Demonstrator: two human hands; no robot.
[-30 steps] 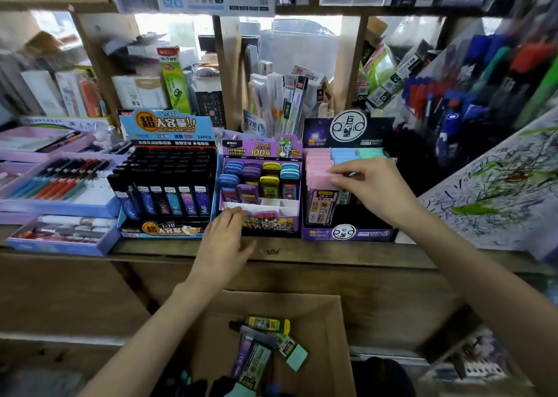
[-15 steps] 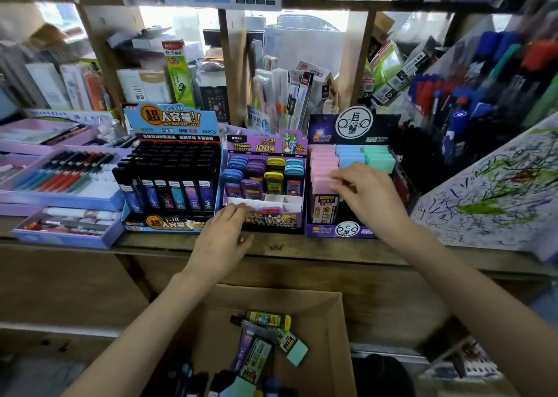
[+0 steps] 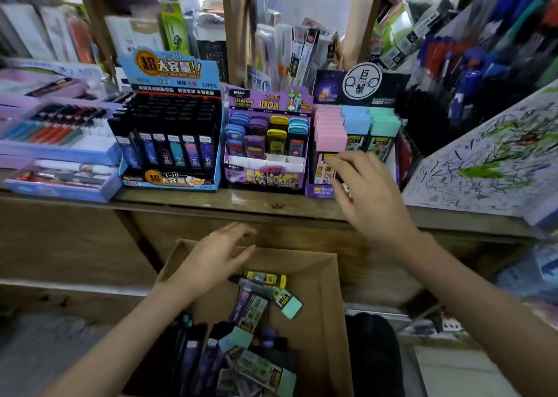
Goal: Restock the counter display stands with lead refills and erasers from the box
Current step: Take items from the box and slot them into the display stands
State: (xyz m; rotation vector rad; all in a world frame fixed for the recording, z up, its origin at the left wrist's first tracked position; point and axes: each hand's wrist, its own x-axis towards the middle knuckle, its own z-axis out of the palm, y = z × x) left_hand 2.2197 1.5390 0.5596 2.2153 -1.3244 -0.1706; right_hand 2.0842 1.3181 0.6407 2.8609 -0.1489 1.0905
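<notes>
Left hand point(image 3: 217, 261) has dropped from the refill stand point(image 3: 267, 143) to the box point(image 3: 332, 279) far edge, fingers loose, empty. Right hand point(image 3: 365, 197) has backed off the eraser stand point(image 3: 356, 131) at the counter point(image 3: 181, 199) front edge, spread, holding nothing (blurred). Mint eraser point(image 3: 290, 304) waits in the box; we judge another pick begins.

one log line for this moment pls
left hand: open, over box | right hand: open, at eraser stand front | held: nothing visible
</notes>
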